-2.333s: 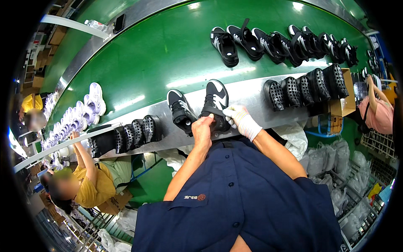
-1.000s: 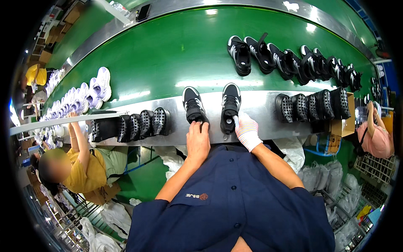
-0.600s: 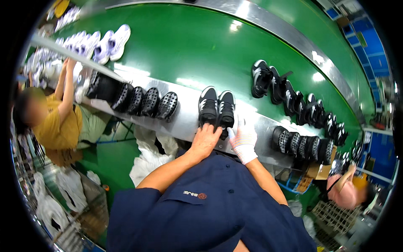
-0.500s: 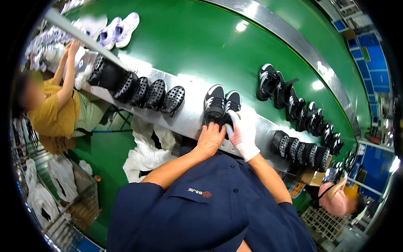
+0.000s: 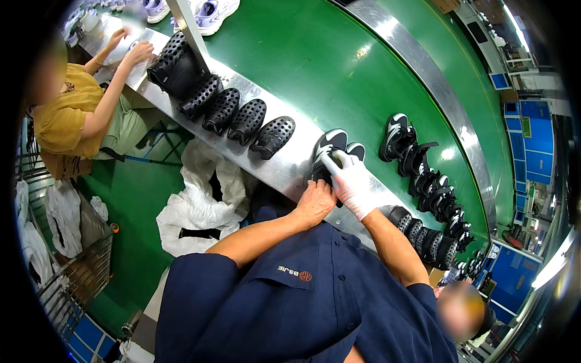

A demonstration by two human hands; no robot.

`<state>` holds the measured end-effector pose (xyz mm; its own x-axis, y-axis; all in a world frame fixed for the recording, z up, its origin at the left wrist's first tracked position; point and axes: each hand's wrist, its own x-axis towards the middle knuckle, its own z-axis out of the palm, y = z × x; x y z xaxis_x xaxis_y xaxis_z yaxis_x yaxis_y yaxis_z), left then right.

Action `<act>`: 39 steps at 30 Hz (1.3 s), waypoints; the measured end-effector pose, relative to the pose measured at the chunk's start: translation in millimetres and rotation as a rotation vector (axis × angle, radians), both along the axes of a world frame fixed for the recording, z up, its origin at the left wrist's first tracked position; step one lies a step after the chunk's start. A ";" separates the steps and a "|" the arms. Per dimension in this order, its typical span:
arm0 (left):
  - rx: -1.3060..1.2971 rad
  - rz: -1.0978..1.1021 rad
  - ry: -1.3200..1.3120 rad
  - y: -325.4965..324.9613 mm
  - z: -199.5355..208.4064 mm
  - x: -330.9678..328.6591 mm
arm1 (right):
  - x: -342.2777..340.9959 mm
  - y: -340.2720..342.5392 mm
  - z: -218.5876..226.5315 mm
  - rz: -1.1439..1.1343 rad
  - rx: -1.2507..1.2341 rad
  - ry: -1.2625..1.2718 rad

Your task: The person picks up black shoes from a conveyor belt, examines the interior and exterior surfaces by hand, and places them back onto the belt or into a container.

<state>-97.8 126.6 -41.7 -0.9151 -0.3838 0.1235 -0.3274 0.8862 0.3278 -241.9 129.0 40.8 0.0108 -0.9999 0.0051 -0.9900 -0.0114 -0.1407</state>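
Head view: on the metal surface [image 5: 290,172], the black shoe [image 5: 319,156] points toward one o'clock, lying at twelve from the bare left hand [image 5: 316,201] and ten from the gloved right hand [image 5: 353,186]. Both touch it; how tight either grip is, one cannot tell.

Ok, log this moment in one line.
left bare hand: at rear of black-and-white sneaker; right gloved hand: over same sneaker; beside it: second sneaker; in row: perforated black shoe-shaped forms
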 end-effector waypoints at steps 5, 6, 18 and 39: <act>0.020 0.037 0.033 -1.4 -0.1 2.0 | -16.6 -8.0 -23.2 0.074 0.185 -0.042; 0.028 0.042 0.031 -1.6 -0.8 0.9 | -17.1 -6.3 -27.0 0.082 0.177 -0.061; 0.333 -0.098 -0.176 -11.2 44.0 -18.7 | -33.8 105.6 -44.9 -1.031 -0.140 -0.597; -0.088 -0.253 -0.247 -68.2 27.0 -234.0 | -44.5 268.1 11.7 -1.501 -0.370 -1.524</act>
